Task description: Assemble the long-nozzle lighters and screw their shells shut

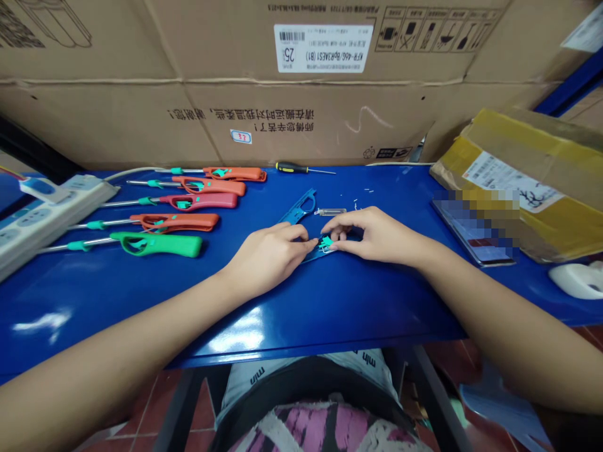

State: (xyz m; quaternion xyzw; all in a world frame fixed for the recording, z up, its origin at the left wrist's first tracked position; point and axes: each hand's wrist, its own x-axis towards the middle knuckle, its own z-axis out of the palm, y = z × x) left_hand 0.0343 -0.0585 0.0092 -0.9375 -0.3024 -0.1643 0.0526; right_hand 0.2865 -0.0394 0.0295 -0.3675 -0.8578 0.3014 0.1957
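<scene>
Near the middle of the blue table, my left hand (273, 254) presses its fingertips on the left part of a blue plastic shell (311, 256). My right hand (367, 235) has thumb and index finger closed at a small green part (325, 243) over that shell. A second blue shell half (300, 207) with a loop-shaped opening lies just behind my left hand. Behind my right fingertips rests a clear narrow tank (332, 212). The inside of the lower shell is partly hidden by my fingers.
Several lighters with orange, red and green handles (162, 245) lie at the left beside a white power strip (56, 216). A screwdriver (292, 167) lies behind. At the right are a phone (475, 235), taped carton (532, 176) and white object (577, 280).
</scene>
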